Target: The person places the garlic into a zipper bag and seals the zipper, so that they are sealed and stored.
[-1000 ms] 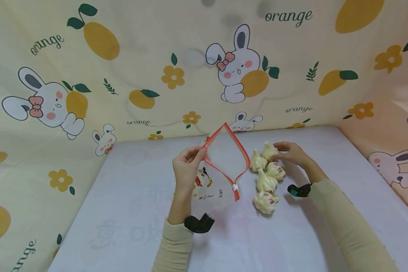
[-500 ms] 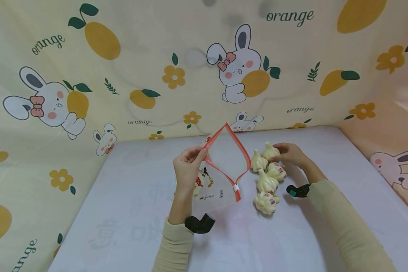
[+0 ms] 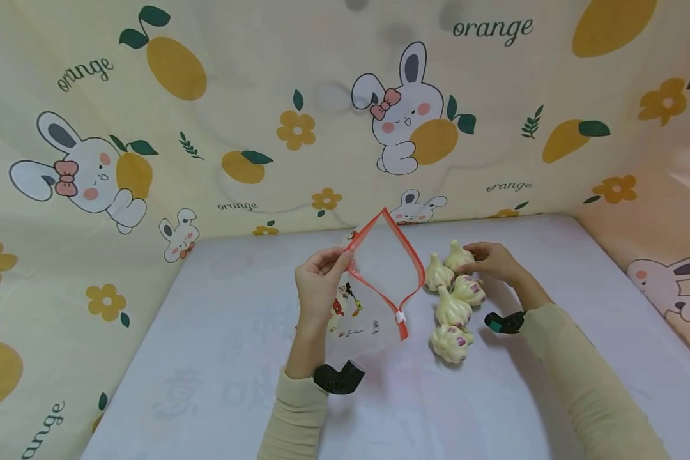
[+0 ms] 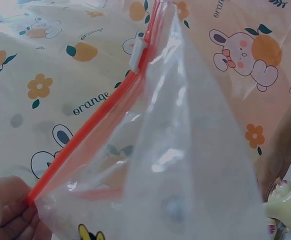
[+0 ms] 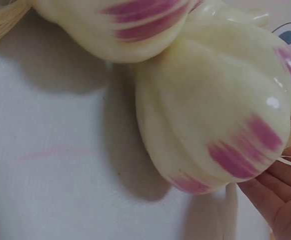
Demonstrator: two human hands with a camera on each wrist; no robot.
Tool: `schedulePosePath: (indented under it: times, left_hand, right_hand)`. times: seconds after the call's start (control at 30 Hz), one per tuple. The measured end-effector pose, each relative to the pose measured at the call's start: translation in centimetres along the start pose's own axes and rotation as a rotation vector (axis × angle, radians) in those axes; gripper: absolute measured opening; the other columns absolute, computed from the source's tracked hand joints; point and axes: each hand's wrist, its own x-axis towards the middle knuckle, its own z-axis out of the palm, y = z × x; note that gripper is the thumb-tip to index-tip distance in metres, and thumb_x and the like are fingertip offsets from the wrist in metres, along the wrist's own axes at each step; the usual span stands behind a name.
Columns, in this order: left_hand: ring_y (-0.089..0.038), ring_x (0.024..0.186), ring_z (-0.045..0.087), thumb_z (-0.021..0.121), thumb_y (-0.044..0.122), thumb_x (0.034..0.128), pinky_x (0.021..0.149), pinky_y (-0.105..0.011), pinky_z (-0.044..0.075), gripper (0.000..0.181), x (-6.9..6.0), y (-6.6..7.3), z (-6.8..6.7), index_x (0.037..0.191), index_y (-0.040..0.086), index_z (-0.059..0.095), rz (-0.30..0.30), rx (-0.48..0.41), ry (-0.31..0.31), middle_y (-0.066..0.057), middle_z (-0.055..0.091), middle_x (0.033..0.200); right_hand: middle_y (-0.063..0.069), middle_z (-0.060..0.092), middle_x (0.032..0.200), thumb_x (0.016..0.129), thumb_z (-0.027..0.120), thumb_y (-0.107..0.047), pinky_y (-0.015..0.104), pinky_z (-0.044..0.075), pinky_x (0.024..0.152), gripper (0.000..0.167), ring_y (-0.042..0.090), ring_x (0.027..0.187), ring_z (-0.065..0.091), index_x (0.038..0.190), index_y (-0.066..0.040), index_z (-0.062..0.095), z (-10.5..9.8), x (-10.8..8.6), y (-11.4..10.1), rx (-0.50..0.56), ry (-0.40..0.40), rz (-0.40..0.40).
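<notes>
Where the clear, red-rimmed slider bag (image 3: 368,316) gapes, my left hand (image 3: 321,281) pinches its mouth at nine o'clock. At the bag's three o'clock, my right hand (image 3: 496,263) holds the farthest garlic bulb (image 3: 457,257) between thumb and fingers. A second bulb (image 3: 439,275), at that one's eight, stands between it and the bag; three more bulbs (image 3: 453,312) crowd toward six. Beyond the white tabletop (image 3: 236,319), bunny-print cloth (image 3: 207,128) rises at twelve.

Ahead of you, cream backdrop (image 3: 236,51) printed with rabbits (image 3: 399,156), yellow fruit (image 3: 176,68), flowers (image 3: 296,130); at your right, peach-toned panel (image 3: 661,223); below, white tabletop (image 3: 230,306).
</notes>
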Motion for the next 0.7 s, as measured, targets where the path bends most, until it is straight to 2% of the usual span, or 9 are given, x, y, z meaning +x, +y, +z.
schedulePosePath:
  times: [0.27,0.5,0.57,0.7]
  left_hand:
    - [0.002,0.065,0.064,0.070,0.000,0.0841,0.066,-0.012,0.054,0.018,0.1,-0.2,0.0,0.096,-0.013,0.068,0.015,-0.006,0.002,0.013,0.068,0.072]
    - [0.002,0.066,0.064,0.071,0.000,0.0834,0.066,-0.012,0.054,0.018,0.2,-0.3,0.0,0.096,-0.013,0.068,0.026,-0.002,0.011,0.010,0.070,0.074]
    - [0.002,0.066,0.064,0.071,0.000,0.0832,0.066,-0.012,0.054,0.019,0.2,-0.3,0.0,0.096,-0.013,0.068,0.023,-0.003,0.013,0.011,0.069,0.073]
    - [0.002,0.066,0.064,0.071,0.000,0.0832,0.067,-0.012,0.054,0.019,0.1,-0.1,0.0,0.097,-0.013,0.068,0.009,-0.010,0.013,0.013,0.068,0.072]
  right_hand:
    - [0.033,0.049,0.138,0.087,0.071,-0.035,0.056,0.043,0.105,0.073,0.045,0.123,0.052,0.139,0.008,0.043,-0.5,0.0,0.2,-0.030,0.037,-0.024]
    - [0.031,0.048,0.140,0.088,0.070,-0.033,0.053,0.045,0.105,0.071,0.044,0.126,0.052,0.139,0.008,0.042,-0.9,-0.5,-0.2,0.006,0.071,-0.038]
    - [0.031,0.047,0.142,0.088,0.071,-0.033,0.046,0.048,0.103,0.072,0.044,0.128,0.051,0.140,0.008,0.042,-1.1,-0.6,-0.5,0.017,0.081,-0.036]
    - [0.030,0.045,0.143,0.087,0.071,-0.032,0.017,0.051,0.090,0.072,0.044,0.130,0.050,0.140,0.007,0.042,-1.4,-0.7,-0.8,0.036,0.093,-0.041]
